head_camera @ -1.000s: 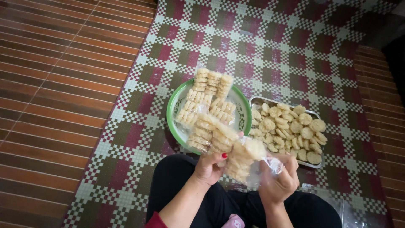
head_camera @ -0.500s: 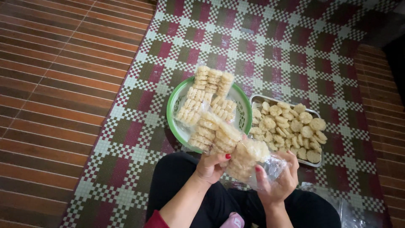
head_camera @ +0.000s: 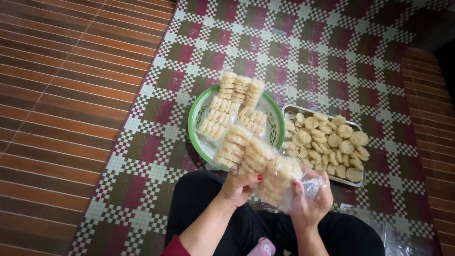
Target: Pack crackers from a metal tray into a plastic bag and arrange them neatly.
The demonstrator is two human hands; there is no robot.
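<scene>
Bowl (head_camera: 194, 124) green-rimmed; crackers (head_camera: 332, 142) pale beige; mat (head_camera: 303, 52) maroon-green-white checked; floor (head_camera: 61, 95) reddish-brown.

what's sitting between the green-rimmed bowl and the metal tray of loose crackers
Nothing. In the head view the green-rimmed bowl and the metal tray lie side by side on the checked mat, rims almost touching.

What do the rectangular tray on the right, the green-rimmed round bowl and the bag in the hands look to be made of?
The rectangular silver tray looks like metal: grey, shiny rim. The green-rimmed white round bowl seems plastic or enamel; its smooth gloss leaves that open. The clear bag of pale round crackers looks like thin plastic film, see-through and crinkled, held by the left hand and right hand.
</scene>
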